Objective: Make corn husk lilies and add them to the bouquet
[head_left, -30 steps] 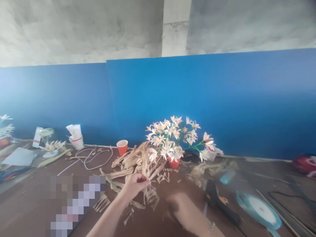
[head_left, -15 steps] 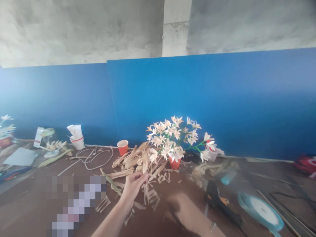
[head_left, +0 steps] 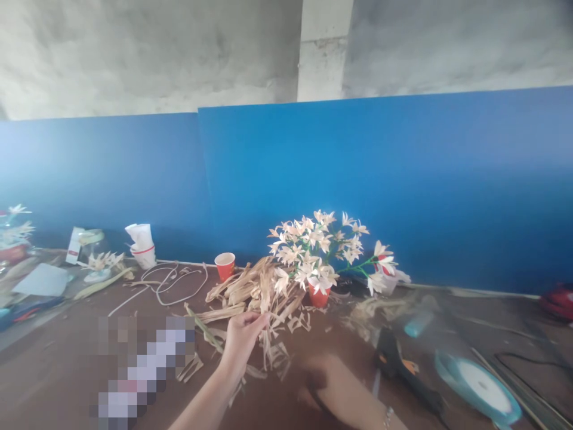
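Note:
My left hand (head_left: 244, 337) is closed in a pinch on a pale strip of dried corn husk (head_left: 265, 292), just in front of a heap of dried husks (head_left: 239, 292). To its right, my right hand (head_left: 333, 382) hovers low over the table, smeared by motion. A dark shape shows by its fingers, too blurred to name. Beyond the hands, a bunch of cream husk flowers (head_left: 308, 251) on green stems stands in a red cup (head_left: 319, 297). Husk scraps (head_left: 275, 358) lie between my hands.
Right of my right hand lie a black glue gun (head_left: 398, 370) and a roll of light-blue ribbon (head_left: 481, 385). A red paper cup (head_left: 225, 269) and a white cable (head_left: 179, 286) are at the back left. A blue panel (head_left: 358, 167) borders the brown table.
The whole view has shifted slightly to the right. My left hand keeps its pinch on the husk strip; my right hand stays blurred in nearly the same place.

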`<move>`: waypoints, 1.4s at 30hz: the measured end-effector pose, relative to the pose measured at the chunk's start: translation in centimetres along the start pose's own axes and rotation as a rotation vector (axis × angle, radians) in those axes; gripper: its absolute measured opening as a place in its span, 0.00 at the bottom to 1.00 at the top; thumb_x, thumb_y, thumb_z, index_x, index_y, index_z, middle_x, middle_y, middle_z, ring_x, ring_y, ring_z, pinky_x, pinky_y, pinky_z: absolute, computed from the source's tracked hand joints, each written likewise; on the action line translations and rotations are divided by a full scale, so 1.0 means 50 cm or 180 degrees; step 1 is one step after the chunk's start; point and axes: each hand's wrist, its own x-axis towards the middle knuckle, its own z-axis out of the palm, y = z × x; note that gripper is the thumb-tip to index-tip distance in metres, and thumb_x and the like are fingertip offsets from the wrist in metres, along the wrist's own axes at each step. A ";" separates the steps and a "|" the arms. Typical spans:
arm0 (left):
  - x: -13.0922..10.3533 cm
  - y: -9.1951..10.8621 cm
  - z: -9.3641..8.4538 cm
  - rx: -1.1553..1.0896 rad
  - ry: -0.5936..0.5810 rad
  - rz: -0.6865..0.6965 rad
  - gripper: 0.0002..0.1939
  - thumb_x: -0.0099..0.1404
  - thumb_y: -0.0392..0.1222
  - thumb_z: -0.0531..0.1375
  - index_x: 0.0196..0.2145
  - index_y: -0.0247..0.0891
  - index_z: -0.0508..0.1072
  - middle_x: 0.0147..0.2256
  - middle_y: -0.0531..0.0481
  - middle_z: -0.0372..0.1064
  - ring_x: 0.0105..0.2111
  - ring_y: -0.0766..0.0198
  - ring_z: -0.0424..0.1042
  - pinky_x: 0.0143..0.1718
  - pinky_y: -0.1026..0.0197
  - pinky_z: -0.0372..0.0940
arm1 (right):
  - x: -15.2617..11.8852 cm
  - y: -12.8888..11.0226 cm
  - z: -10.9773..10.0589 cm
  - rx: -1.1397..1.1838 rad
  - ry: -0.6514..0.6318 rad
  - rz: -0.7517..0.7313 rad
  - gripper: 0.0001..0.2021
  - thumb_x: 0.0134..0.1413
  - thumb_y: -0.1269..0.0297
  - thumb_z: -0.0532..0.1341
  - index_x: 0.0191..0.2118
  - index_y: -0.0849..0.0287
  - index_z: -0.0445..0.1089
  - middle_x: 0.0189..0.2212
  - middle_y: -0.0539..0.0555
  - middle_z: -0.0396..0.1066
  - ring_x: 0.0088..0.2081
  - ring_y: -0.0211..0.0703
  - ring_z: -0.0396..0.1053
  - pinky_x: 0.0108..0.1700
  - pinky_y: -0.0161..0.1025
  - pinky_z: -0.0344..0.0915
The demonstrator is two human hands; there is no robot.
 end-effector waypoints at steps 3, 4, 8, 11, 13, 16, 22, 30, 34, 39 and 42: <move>-0.002 0.003 0.000 0.0029 0.0005 -0.0033 0.18 0.49 0.51 0.62 0.16 0.33 0.72 0.11 0.58 0.53 0.14 0.73 0.51 0.18 0.67 0.44 | 0.002 0.005 0.002 0.0050 -0.0015 0.0087 0.04 0.39 0.70 0.60 0.24 0.62 0.72 0.22 0.48 0.71 0.24 0.34 0.63 0.26 0.28 0.56; -0.003 0.004 0.001 0.0014 0.0006 -0.0061 0.17 0.49 0.51 0.62 0.16 0.32 0.72 0.11 0.58 0.54 0.14 0.73 0.51 0.18 0.67 0.44 | 0.002 0.007 0.003 0.0077 -0.0023 0.0129 0.04 0.40 0.69 0.60 0.24 0.62 0.72 0.21 0.48 0.70 0.22 0.33 0.62 0.24 0.28 0.55; -0.005 0.010 0.000 -0.0192 -0.0025 -0.0173 0.15 0.47 0.48 0.64 0.16 0.32 0.72 0.11 0.57 0.58 0.14 0.73 0.54 0.18 0.67 0.48 | 0.000 0.011 0.006 0.0232 -0.0045 0.0136 0.05 0.42 0.67 0.58 0.22 0.61 0.69 0.15 0.46 0.65 0.17 0.33 0.61 0.19 0.28 0.53; -0.004 0.012 0.000 -0.0581 -0.0099 -0.0271 0.13 0.44 0.46 0.66 0.18 0.34 0.70 0.14 0.56 0.63 0.15 0.72 0.57 0.19 0.68 0.52 | -0.002 0.007 0.001 0.0381 0.0028 0.0088 0.10 0.46 0.66 0.56 0.19 0.61 0.66 0.11 0.44 0.59 0.14 0.31 0.58 0.18 0.28 0.52; -0.005 0.015 0.001 -0.0957 -0.0123 -0.0383 0.14 0.43 0.45 0.67 0.18 0.35 0.66 0.15 0.56 0.64 0.15 0.72 0.59 0.19 0.68 0.53 | -0.002 0.002 -0.004 0.0459 0.0060 0.0127 0.11 0.47 0.64 0.56 0.19 0.61 0.65 0.11 0.43 0.58 0.13 0.31 0.55 0.17 0.28 0.51; -0.015 0.025 0.008 -0.1448 -0.0106 -0.0480 0.16 0.42 0.44 0.67 0.18 0.37 0.62 0.17 0.57 0.65 0.17 0.72 0.61 0.21 0.69 0.55 | 0.001 -0.003 -0.006 0.0640 0.0316 -0.0020 0.08 0.45 0.61 0.59 0.24 0.61 0.67 0.15 0.45 0.62 0.18 0.32 0.58 0.20 0.29 0.55; -0.062 0.029 0.050 -0.1172 -0.0212 -0.0164 0.16 0.45 0.46 0.66 0.18 0.37 0.61 0.15 0.59 0.62 0.17 0.72 0.59 0.21 0.69 0.54 | 0.027 0.007 0.030 0.1659 0.1421 -0.0253 0.19 0.37 0.50 0.65 0.32 0.58 0.63 0.22 0.48 0.65 0.24 0.37 0.63 0.24 0.32 0.61; -0.085 0.001 0.082 -0.0947 -0.0537 -0.0099 0.12 0.49 0.41 0.62 0.30 0.38 0.64 0.24 0.55 0.66 0.21 0.68 0.64 0.22 0.66 0.58 | 0.045 0.028 0.049 0.1815 0.2030 -0.0100 0.21 0.38 0.46 0.63 0.32 0.57 0.61 0.19 0.46 0.58 0.20 0.34 0.58 0.20 0.31 0.58; -0.081 -0.003 0.068 -0.0224 0.0096 0.0935 0.34 0.48 0.32 0.59 0.53 0.41 0.55 0.50 0.41 0.61 0.47 0.54 0.65 0.40 0.56 0.64 | 0.034 0.030 0.047 0.1976 0.1718 -0.0326 0.18 0.41 0.51 0.62 0.35 0.57 0.61 0.21 0.45 0.59 0.19 0.32 0.55 0.20 0.30 0.56; -0.081 0.010 0.037 0.1008 -0.0530 0.2302 0.31 0.48 0.25 0.53 0.50 0.44 0.65 0.51 0.43 0.64 0.54 0.48 0.57 0.53 0.44 0.51 | 0.009 0.003 0.024 0.1172 0.1545 -0.0405 0.10 0.49 0.60 0.57 0.37 0.58 0.63 0.22 0.47 0.63 0.24 0.36 0.62 0.26 0.31 0.60; -0.084 0.021 0.034 0.1142 -0.1019 0.2174 0.22 0.52 0.28 0.55 0.44 0.44 0.72 0.40 0.44 0.72 0.43 0.51 0.67 0.47 0.49 0.58 | 0.002 -0.004 0.011 0.0712 0.1442 -0.0500 0.09 0.50 0.62 0.56 0.37 0.58 0.65 0.24 0.49 0.65 0.28 0.39 0.65 0.30 0.32 0.62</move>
